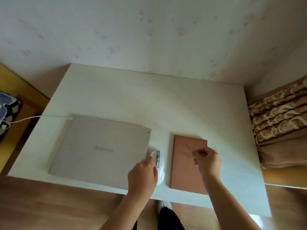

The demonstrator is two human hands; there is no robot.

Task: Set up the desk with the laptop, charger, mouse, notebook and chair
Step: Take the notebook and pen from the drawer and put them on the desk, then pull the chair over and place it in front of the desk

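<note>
A closed grey laptop [99, 150] lies on the left half of the white desk [149, 100], with a white charger cable [33, 118] plugged into its far left corner. Between the laptop and a brown notebook [184, 173] rests a white mouse [159, 165] with a green light. My left hand [142, 175] rests on the mouse's left side, fingers around it. My right hand [207, 159] hovers over the notebook with fingers curled loosely and nothing seen in them. No chair is in view.
The desk stands against a pale patterned wall. A bed with a brown and gold patterned blanket [280, 113] flanks the right side. At the left a yellow wooden surface [21, 113] carries dark checked fabric [8, 107]. Below the desk's near edge the wooden floor and my white shoe [163, 205] show.
</note>
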